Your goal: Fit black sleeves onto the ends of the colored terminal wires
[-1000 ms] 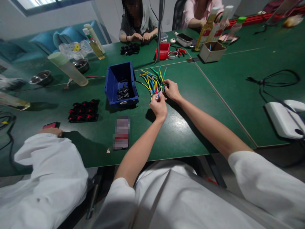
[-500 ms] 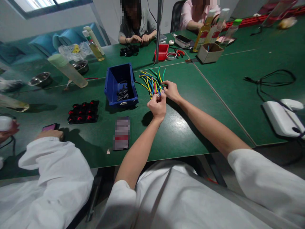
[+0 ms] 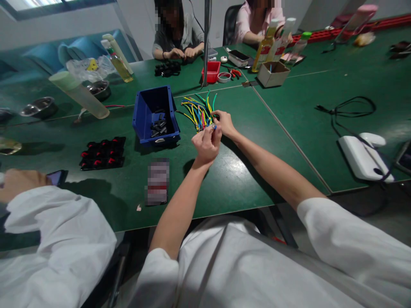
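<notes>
On the table [image 3: 244, 171], with the wires [image 3: 199, 114] as dial centre, the bin [image 3: 171, 137] lies at nine o'clock, small parts [image 3: 159, 125] in it; phone [image 3: 157, 182], seven; tape roll [image 3: 224, 77], one; carton [image 3: 272, 77], two.

Small piece [image 3: 214, 126] in left fingers [image 3: 208, 135] unclear.

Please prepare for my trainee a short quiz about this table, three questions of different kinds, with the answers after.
1. What lies inside the blue bin?
A) bottles
B) small black pieces
C) a roll of tape
2. True or false: the right hand is at the coloured wires.
3. Fill in: the small open tray beside the pliers and white ring is coloured ____.
Key: 1 B; 2 true; 3 red.
</notes>
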`<state>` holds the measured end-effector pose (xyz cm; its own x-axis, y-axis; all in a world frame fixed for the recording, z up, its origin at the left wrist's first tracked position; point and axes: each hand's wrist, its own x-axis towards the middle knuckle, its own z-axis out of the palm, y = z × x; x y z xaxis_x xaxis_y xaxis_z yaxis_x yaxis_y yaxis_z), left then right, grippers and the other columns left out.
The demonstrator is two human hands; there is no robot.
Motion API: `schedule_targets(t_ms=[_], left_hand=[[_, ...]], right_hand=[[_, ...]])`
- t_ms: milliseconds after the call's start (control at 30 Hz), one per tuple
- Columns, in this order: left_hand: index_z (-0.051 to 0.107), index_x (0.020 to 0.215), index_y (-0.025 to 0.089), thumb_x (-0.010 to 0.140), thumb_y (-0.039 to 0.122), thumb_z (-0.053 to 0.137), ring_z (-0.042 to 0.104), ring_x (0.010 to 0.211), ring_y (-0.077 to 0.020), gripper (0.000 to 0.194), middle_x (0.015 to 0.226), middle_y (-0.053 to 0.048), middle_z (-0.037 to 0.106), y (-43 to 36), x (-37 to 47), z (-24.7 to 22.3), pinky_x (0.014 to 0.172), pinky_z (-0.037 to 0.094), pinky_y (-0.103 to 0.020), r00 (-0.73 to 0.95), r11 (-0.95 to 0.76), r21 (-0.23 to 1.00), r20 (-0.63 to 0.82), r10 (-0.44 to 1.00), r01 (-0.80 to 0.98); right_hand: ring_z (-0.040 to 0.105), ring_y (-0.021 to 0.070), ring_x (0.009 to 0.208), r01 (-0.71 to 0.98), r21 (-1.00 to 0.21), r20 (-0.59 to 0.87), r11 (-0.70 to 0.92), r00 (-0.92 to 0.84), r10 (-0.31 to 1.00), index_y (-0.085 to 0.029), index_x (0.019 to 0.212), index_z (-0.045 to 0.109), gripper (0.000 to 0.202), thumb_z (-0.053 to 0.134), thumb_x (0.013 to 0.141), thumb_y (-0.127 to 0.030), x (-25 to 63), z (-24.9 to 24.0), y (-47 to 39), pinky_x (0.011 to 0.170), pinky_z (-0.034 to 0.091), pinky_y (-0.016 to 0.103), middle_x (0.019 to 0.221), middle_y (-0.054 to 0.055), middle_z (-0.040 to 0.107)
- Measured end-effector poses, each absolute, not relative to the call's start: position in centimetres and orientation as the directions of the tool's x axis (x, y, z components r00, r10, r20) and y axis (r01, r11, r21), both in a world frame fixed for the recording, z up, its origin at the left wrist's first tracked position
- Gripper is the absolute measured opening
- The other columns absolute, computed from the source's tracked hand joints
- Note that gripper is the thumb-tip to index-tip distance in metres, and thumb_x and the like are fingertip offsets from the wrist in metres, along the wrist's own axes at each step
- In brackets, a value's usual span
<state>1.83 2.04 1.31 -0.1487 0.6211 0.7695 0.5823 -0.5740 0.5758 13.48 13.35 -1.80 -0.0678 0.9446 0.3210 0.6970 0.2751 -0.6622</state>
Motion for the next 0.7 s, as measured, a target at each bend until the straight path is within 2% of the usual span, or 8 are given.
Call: schedule_targets(t_ms=[167,333,400,500,700], left_hand=[[0.064,0.093,0.019,0.099,0.047,0.038,0.06,0.061,-0.0114,0.039,0.069,-0.004,0.064,1.9,1.1,1.6,0.064,0.041,-0.026,0.042,-0.661,0.327,0.878,0.478,0.675],[0.064,0.099,0.02,0.1,0.045,0.037,0.055,0.055,-0.0103,0.037,0.062,0.0,0.061,1.9,0.4,2.4,0.057,0.034,-0.027,0.242,-0.681,0.036,0.92,0.308,0.732],[0.064,0.102,0.019,0.1,0.046,0.035,0.053,0.053,-0.0106,0.039,0.06,0.0,0.059,2.0,0.2,2.5,0.056,0.032,-0.028,0.281,-0.666,-0.002,0.907,0.312,0.746],[0.063,0.108,0.019,0.101,0.045,0.032,0.053,0.053,-0.0114,0.041,0.06,-0.001,0.058,2.1,-0.1,2.5,0.056,0.03,-0.03,0.287,-0.665,0.003,0.9,0.327,0.747],[0.062,0.116,0.019,0.101,0.045,0.035,0.055,0.055,-0.0113,0.041,0.063,-0.002,0.062,1.9,-0.3,2.6,0.057,0.031,-0.029,0.33,-0.636,-0.062,0.891,0.312,0.769]], right_hand=[[0.067,0.0235,0.094,0.686,-0.672,0.334,0.279,-0.056,0.941,-0.016,0.107,0.071,0.039,0.042,0.081,-0.018,13.7,-2.3,13.7,0.09,0.049,0.037,0.105,0.009,0.073],[0.065,0.0211,0.09,0.646,-0.702,0.382,0.301,-0.015,0.924,-0.015,0.097,0.072,0.032,0.045,0.087,-0.026,13.6,-2.6,14.1,0.086,0.047,0.033,0.098,0.008,0.074],[0.064,0.0199,0.083,0.621,-0.729,0.385,0.289,0.022,0.923,-0.014,0.091,0.072,0.035,0.044,0.091,-0.035,13.6,-2.5,14.0,0.08,0.046,0.031,0.09,0.008,0.073],[0.06,0.0178,0.073,0.567,-0.779,0.391,0.268,0.104,0.915,-0.013,0.085,0.07,0.048,0.04,0.093,-0.049,13.6,-2.0,13.6,0.071,0.044,0.029,0.077,0.007,0.069],[0.062,0.0185,0.084,0.388,-0.849,0.47,0.358,0.249,0.847,-0.018,0.081,0.066,0.052,0.043,0.089,-0.063,13.5,-0.5,10.8,0.079,0.046,0.031,0.085,0.007,0.069]])
